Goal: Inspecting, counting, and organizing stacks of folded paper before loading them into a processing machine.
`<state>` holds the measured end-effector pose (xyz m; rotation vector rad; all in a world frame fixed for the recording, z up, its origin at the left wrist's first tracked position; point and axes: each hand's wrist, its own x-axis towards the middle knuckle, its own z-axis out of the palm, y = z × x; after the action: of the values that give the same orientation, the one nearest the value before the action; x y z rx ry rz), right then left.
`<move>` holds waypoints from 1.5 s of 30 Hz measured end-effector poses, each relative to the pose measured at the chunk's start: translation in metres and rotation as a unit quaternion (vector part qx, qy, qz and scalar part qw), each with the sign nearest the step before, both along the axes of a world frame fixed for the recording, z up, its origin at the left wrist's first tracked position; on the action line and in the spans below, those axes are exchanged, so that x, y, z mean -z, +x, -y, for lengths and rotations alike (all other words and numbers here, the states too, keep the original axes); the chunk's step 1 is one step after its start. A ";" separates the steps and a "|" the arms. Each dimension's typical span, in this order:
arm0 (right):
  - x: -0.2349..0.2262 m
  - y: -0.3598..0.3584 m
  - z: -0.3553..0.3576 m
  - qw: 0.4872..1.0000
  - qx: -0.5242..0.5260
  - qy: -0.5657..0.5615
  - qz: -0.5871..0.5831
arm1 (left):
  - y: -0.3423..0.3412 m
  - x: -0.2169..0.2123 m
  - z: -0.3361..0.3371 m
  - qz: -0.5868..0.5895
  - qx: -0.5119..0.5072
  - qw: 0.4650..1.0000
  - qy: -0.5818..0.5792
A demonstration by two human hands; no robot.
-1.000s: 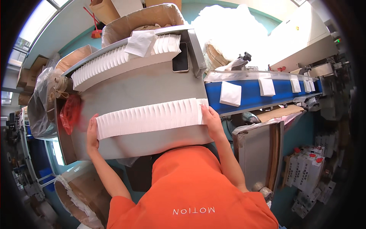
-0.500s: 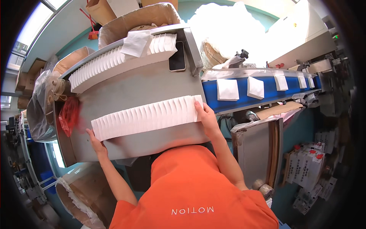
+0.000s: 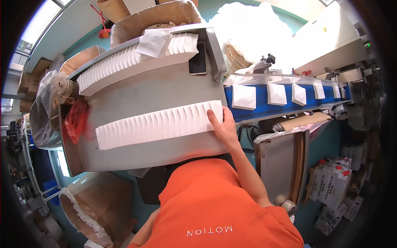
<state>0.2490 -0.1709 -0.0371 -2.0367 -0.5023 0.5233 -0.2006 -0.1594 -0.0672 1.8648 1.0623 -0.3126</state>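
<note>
A long row of folded white paper napkins (image 3: 159,124) lies across the near half of the grey metal table (image 3: 144,89). My right hand (image 3: 223,126) grips its right end, the thumb on the near face and the fingers bent round the end. Of my left arm only the forearm (image 3: 149,229) shows, low beside the orange shirt; the hand itself is out of view. A second napkin row (image 3: 132,66) stands along the table's far edge, with a loose napkin (image 3: 154,43) lying over it.
A dark phone (image 3: 197,60) lies at the far right corner. Right of the table, a blue conveyor belt (image 3: 260,93) carries several napkin stacks. A red plastic bag (image 3: 76,120) sits at the left edge. A large cardboard container (image 3: 101,202) stands on the floor at lower left.
My left hand has let go of the near row's left end and dropped out of view. My right hand stays at the right end. The napkin stacks on the belt have shifted.
</note>
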 end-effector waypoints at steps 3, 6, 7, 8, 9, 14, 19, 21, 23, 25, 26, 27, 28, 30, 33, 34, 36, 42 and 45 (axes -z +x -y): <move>0.001 0.000 -0.011 0.998 0.008 0.042 -0.049 | -0.026 -0.007 0.017 -0.027 -0.047 0.996 -0.071; 0.003 0.005 -0.001 0.961 0.035 0.101 -0.253 | -0.025 -0.011 0.016 -0.047 -0.095 0.984 -0.142; 0.002 0.008 0.001 0.917 0.065 0.146 -0.366 | -0.024 -0.013 0.017 -0.052 -0.113 0.978 -0.165; 0.002 0.014 0.003 0.856 0.092 0.188 -0.472 | -0.011 -0.013 0.011 -0.055 -0.131 0.972 -0.186; 0.002 0.014 0.005 0.842 0.086 0.201 -0.493 | -0.003 -0.015 0.008 -0.060 -0.148 0.965 -0.207; -0.004 0.021 0.017 0.879 0.052 0.069 -0.468 | 0.007 -0.025 0.004 -0.095 -0.221 0.919 -0.313; 0.005 0.020 0.017 0.853 0.062 0.135 -0.499 | 0.036 -0.035 -0.005 -0.129 -0.285 0.854 -0.415; 0.005 0.016 0.021 0.849 0.077 0.145 -0.502 | 0.041 -0.039 -0.010 -0.140 -0.313 0.823 -0.453; 0.010 0.020 0.029 0.916 0.025 0.034 -0.399 | 0.025 -0.043 -0.020 -0.148 -0.343 0.788 -0.489; 0.007 0.026 0.036 0.927 0.054 0.063 -0.365 | 0.026 -0.047 -0.030 -0.155 -0.372 0.751 -0.523; 0.009 0.029 0.038 0.928 0.086 0.084 -0.352 | 0.026 -0.049 -0.031 -0.158 -0.385 0.732 -0.539; 0.002 0.029 0.035 0.901 0.145 0.126 -0.389 | 0.016 -0.036 -0.035 -0.157 -0.387 0.731 -0.539; 0.004 0.029 0.032 0.868 0.164 0.171 -0.436 | -0.002 -0.012 -0.044 -0.157 -0.373 0.721 -0.563; 0.009 0.025 0.031 0.832 0.187 0.157 -0.497 | 0.005 -0.006 -0.060 -0.095 -0.364 0.736 -0.563; 0.000 -0.006 0.006 0.981 0.003 0.021 -0.191 | 0.062 -0.034 -0.106 -0.088 -0.218 0.894 -0.381; -0.003 -0.015 -0.004 0.998 -0.024 -0.003 -0.054 | 0.082 -0.053 -0.118 -0.106 -0.144 0.922 -0.345; -0.011 -0.021 -0.015 1.000 -0.020 0.010 0.014 | 0.114 -0.118 -0.148 -0.039 -0.023 0.957 -0.285; 0.008 -0.001 0.006 0.849 0.084 0.148 -0.500 | 0.077 -0.069 -0.295 0.189 -0.357 0.839 0.364; 0.005 -0.003 0.010 0.812 0.070 0.196 -0.546 | 0.023 0.016 -0.350 0.136 -0.507 0.834 0.171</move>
<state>0.2461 -0.1814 -0.0419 -1.0816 0.2398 1.2482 -0.1777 0.1907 -0.0828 1.3047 1.7970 0.7865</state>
